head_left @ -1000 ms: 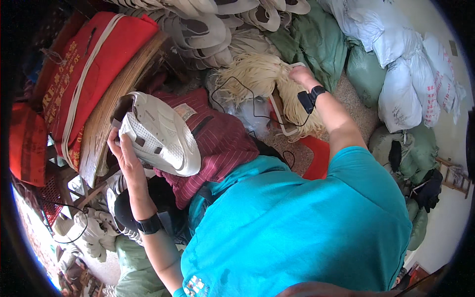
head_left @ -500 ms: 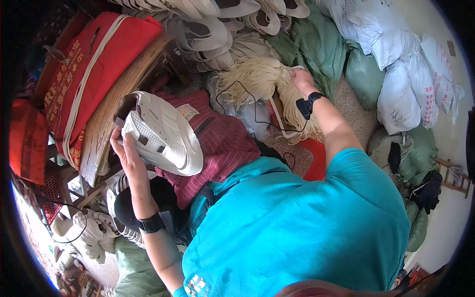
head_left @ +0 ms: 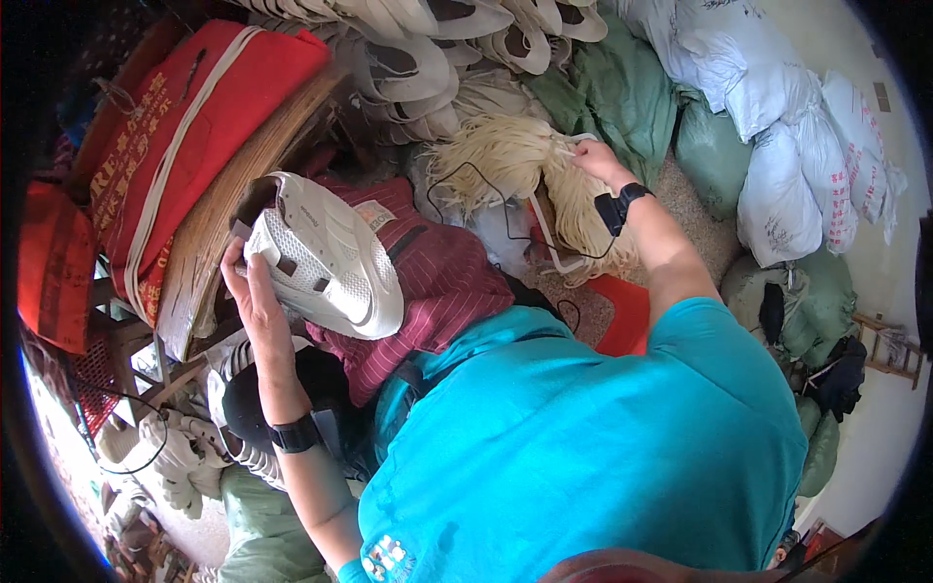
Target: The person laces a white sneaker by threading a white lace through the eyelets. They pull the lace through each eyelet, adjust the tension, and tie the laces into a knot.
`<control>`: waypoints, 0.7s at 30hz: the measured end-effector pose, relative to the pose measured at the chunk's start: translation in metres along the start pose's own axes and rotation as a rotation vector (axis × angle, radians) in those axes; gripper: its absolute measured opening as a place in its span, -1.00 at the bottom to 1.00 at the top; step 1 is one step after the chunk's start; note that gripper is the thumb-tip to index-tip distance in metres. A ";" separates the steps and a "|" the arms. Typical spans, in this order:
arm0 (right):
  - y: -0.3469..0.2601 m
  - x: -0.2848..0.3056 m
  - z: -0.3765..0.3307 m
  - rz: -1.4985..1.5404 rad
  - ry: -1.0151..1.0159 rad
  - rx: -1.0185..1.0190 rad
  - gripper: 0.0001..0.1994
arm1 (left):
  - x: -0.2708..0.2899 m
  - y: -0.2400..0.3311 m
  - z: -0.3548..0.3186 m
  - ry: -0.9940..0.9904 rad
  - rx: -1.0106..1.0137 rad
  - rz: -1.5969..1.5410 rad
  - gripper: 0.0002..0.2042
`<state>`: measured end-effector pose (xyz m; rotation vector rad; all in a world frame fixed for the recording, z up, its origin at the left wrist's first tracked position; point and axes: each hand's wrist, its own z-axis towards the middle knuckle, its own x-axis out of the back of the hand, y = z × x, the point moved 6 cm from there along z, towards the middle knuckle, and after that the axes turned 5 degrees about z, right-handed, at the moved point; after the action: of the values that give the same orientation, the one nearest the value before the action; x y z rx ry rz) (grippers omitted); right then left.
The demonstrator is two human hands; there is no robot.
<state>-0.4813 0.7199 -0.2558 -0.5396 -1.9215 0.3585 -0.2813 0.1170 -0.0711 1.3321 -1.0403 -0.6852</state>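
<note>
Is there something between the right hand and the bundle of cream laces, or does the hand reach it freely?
Nothing visible stands between them. The right hand is already at the bundle of cream laces, its fingers on the strands. The left hand is apart, holding a white shoe.

A teal short-sleeved shirt (head_left: 603, 437) is worn, and it fills much of the lower picture. A small white printed patch (head_left: 387, 558) is seen low on the shirt, near the left sleeve. Both forearms are left bare below the sleeves. A black band (head_left: 294, 433) is worn around the left wrist. Another black band (head_left: 618, 206) is worn around the right wrist. A dark strap (head_left: 420, 377) is seen lying across the shirt's front.
</note>
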 end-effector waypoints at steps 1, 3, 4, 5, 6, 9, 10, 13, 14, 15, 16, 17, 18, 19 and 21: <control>-0.006 0.001 -0.001 0.158 -0.059 -0.032 -0.82 | 0.002 -0.001 -0.001 0.002 -0.007 0.011 -0.60; -0.015 -0.004 -0.005 0.462 -0.253 -0.081 -0.74 | 0.004 0.000 -0.002 0.016 -0.033 0.064 -0.60; -0.016 -0.009 -0.003 0.602 -0.324 -0.140 -0.72 | 0.004 0.002 -0.002 0.021 -0.047 0.088 -0.59; -0.018 -0.015 -0.002 0.742 -0.397 -0.199 -0.69 | 0.005 0.002 -0.003 0.018 -0.038 0.078 -0.59; -0.013 -0.017 0.002 0.684 -0.358 -0.265 -0.66 | 0.006 0.002 -0.004 0.017 -0.029 0.070 -0.59; 0.014 -0.021 0.013 0.547 -0.275 -0.402 -0.61 | 0.003 0.010 -0.004 -0.001 -0.013 0.036 -0.57; 0.048 -0.009 0.018 0.526 -0.250 -0.421 -0.62 | -0.003 0.011 0.002 -0.037 -0.008 0.022 -0.57; -0.027 0.017 0.026 -0.446 -0.360 -0.090 -0.73 | 0.014 0.020 -0.017 0.033 -0.001 0.030 -0.56; -0.059 0.033 0.009 -0.539 -0.330 -0.119 -0.81 | 0.019 0.025 -0.023 0.053 -0.010 0.019 -0.56; 0.057 0.096 0.018 -1.060 -0.361 0.165 -0.68 | -0.004 0.021 0.001 -0.058 -0.085 -0.055 -0.57; 0.090 0.152 0.020 -1.104 -0.270 0.026 -0.70 | -0.011 0.008 0.010 -0.082 -0.147 -0.080 -0.57; 0.048 0.152 0.037 -0.908 -0.210 -0.078 -0.74 | 0.001 0.005 0.004 -0.039 -0.195 -0.015 -0.58; 0.000 0.168 0.043 -0.699 -0.118 -0.182 -0.77 | 0.017 0.008 -0.002 0.090 -0.256 0.197 -0.63; -0.061 0.190 0.039 -0.514 -0.007 -0.265 -0.80 | 0.025 0.026 -0.015 0.197 -0.375 0.342 -0.63; -0.156 0.206 -0.010 0.320 -0.082 0.081 -0.79 | 0.013 0.078 -0.031 0.339 -0.629 0.596 -0.65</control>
<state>-0.5745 0.6943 -0.0154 -0.7912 -1.8899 0.6704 -0.2600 0.1314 0.0104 0.5195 -0.7889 -0.2752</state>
